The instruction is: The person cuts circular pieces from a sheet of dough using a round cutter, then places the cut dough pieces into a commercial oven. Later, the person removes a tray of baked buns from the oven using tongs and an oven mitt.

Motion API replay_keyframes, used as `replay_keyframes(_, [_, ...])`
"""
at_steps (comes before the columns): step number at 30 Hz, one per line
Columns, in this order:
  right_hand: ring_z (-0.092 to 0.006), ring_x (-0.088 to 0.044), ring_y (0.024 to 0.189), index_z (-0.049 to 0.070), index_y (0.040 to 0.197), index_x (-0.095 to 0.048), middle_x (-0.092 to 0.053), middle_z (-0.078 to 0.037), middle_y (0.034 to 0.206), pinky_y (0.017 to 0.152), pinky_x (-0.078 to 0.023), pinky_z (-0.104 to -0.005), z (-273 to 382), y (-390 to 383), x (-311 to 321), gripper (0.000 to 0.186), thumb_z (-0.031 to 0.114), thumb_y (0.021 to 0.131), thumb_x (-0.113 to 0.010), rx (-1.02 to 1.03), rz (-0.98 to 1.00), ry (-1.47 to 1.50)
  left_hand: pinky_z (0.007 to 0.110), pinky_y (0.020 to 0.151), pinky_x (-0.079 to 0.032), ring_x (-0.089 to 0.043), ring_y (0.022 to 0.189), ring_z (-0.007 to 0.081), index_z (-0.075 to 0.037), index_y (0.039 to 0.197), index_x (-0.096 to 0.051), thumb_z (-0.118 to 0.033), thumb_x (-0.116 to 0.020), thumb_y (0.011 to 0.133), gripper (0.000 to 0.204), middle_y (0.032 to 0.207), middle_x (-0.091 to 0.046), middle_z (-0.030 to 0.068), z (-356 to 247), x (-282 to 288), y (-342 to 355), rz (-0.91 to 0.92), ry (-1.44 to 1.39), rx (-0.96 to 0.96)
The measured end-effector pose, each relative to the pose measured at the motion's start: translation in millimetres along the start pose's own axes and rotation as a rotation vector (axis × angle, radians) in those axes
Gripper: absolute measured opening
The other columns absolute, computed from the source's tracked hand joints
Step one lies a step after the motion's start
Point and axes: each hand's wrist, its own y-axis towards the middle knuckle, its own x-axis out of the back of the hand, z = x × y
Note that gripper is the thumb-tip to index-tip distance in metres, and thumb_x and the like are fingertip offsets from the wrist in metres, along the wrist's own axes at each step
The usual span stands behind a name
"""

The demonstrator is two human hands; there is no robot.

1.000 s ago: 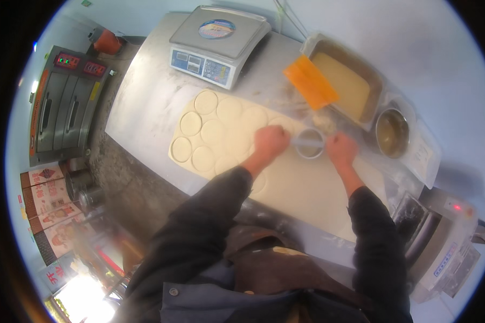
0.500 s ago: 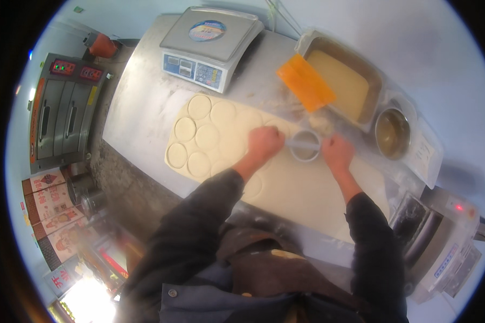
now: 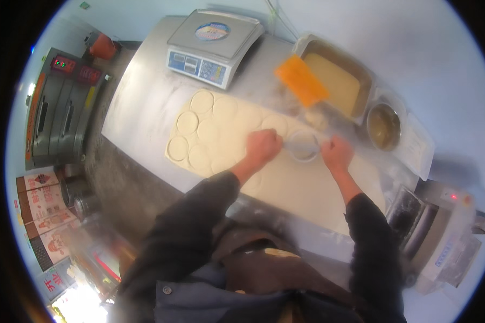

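A wide sheet of pale rolled dough (image 3: 323,194) lies on the steel table (image 3: 133,86), with several cut circles across its left part. A round ring cutter with a crossbar handle (image 3: 303,145), blurred, is on the dough right of those circles. My left hand (image 3: 263,144) is closed on the left end of the bar, and my right hand (image 3: 337,152) is closed on its right end. Just above the cutter lies a small lump of dough (image 3: 315,118).
A white scale (image 3: 214,40) stands at the back. A pan of pale yellow liquid (image 3: 338,83), an orange scraper (image 3: 299,78) and a steel bowl (image 3: 383,127) are at the right rear. A machine (image 3: 442,242) stands right, a steel oven (image 3: 59,113) left.
Both hands have moved slightly left with the cutter, staying closed on its handle. The cutter looks more blurred now.
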Motion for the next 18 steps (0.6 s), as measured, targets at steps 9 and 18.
replay_keyframes(9, [-0.0391,-0.061,0.057,0.010,0.064,-0.059,-0.062,-0.014,0.058,0.059,-0.047,-0.0482,47,-57,4,0.020,0.021,0.078,-0.067,-0.027,0.164,0.050,0.053,0.062,-0.051,-0.067,0.067,0.0401,-0.006,0.070,-0.068,-0.026,-0.060,0.091,0.030,0.071,-0.068,0.0186,32,10,-83,-0.021,-0.006,0.145])
replay_keyframes(18, [-0.0424,-0.065,0.066,0.009,0.070,-0.062,-0.066,-0.015,0.067,0.061,-0.049,-0.0544,45,-54,-17,0.028,0.032,0.085,-0.070,-0.112,0.250,0.030,0.055,0.066,-0.053,-0.069,0.070,0.0416,-0.005,0.073,-0.071,-0.031,-0.059,0.091,0.034,0.074,-0.070,0.0205,42,3,-79,-0.016,0.006,0.170])
